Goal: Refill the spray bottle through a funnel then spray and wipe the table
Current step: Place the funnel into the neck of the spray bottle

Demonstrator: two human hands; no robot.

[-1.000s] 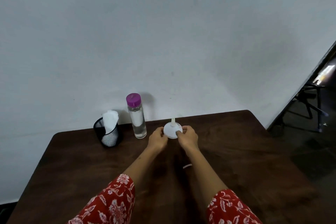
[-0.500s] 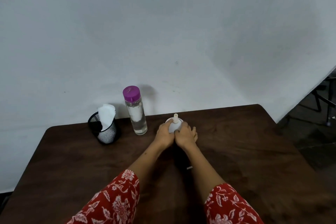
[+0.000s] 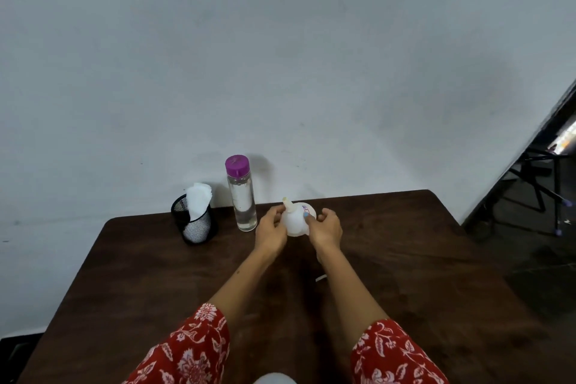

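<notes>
Fingers: we grasp the white funnel (image 3: 294,221), spout up, with left hand (image 3: 271,227) and right hand (image 3: 325,226).
Bench (image 3: 405,259): water bottle (image 3: 241,196) beside our left hand.

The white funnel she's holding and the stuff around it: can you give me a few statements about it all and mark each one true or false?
1. Both hands hold the white funnel, the left hand and the right hand. True.
2. The funnel's spout points down into a bottle. False: the spout points upward, and no bottle is under it.
3. The clear bottle has a purple cap that is on. True.
4. The black mesh cup stands to the right of the clear bottle. False: it stands to its left, with a white cloth in it.
5. The table is dark brown wood. True.
</notes>
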